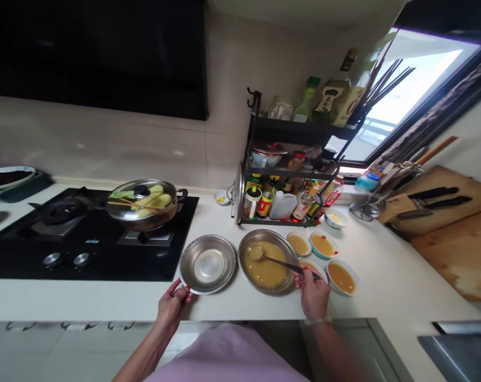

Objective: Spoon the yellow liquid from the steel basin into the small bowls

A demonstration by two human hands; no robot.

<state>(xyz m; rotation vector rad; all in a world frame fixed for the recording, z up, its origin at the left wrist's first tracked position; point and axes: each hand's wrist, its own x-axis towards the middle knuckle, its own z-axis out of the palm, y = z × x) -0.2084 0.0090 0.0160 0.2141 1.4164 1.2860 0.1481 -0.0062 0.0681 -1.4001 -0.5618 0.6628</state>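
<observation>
My left hand point(174, 301) pinches the near rim of a shallow steel bowl point(208, 263), which stands on the counter with nothing but a little wetness visible inside. In my right hand point(314, 295) is the dark handle of a ladle point(282, 262); its round head lies in the yellowish-brown soup of a second steel bowl point(245, 276). Right of that bowl sit several small bowls of similar soup, among them a teal-edged bowl point(324, 246) and a white bowl point(355, 281). One small bowl is partly hidden behind my right hand.
A lidded pan point(145, 204) with pale green food and chopsticks on its lid stands on the black gas hob point(101, 260). Behind the soup, a black rack point(280, 220) holds bottles and jars. Knives in a block point(399, 207) and cutting boards point(443, 254) lean at right.
</observation>
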